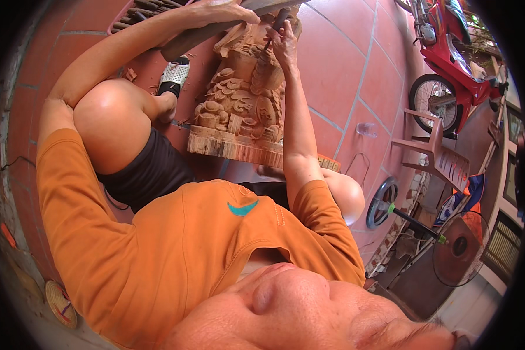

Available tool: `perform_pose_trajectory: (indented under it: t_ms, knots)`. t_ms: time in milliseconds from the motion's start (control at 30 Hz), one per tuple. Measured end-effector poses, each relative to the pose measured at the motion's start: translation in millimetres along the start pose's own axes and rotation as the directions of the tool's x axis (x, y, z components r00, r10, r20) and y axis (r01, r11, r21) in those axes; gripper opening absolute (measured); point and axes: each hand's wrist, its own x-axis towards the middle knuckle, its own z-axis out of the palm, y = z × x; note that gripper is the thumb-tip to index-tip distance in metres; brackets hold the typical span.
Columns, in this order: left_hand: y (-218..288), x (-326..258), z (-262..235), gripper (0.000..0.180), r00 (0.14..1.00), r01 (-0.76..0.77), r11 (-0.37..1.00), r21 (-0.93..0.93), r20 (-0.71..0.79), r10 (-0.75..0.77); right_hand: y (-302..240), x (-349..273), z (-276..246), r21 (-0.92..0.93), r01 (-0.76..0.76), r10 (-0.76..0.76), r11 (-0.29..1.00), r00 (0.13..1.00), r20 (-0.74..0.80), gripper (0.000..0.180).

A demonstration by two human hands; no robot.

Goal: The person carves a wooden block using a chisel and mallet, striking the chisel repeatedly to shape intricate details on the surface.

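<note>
A reddish-brown wood carving (242,93), cut in deep relief with round, scaly and flowing shapes, stands between my legs. Its rough, uncarved base (233,146) is the end nearest me. My left hand (221,11) is closed on a long, thick wooden club (195,38) that slants across the far end of the carving. To the right of it, my right hand (283,41) grips a chisel by its dark handle (280,20), pointed down at the carving. The chisel's tip is hard to make out, and the club hides part of the carving's far end.
A pink basket (112,22) of wooden-handled tools (140,13) sits at the far left. Wood chips lie near my white shoe (174,73). On the tiled floor to the right are a clear cup (366,129), a plastic chair (434,149), a standing fan (461,248) and a red motorbike (464,87).
</note>
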Motion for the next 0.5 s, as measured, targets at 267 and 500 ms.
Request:
perform_pose_trajectory:
  t_ms: [267,500]
  knots:
    - [-1.8,5.0,-3.0,0.079,0.999,0.010,1.000,0.010,-0.031,-0.010,-9.6,15.7,10.1,-0.047,0.073,-0.075,0.996,0.997,-0.029,0.025]
    - [-5.2,5.2,4.0,0.079,1.000,0.002,0.999,-0.037,-0.019,-0.002,-3.9,11.2,6.3,-0.011,0.031,-0.031,0.999,0.999,-0.024,0.024]
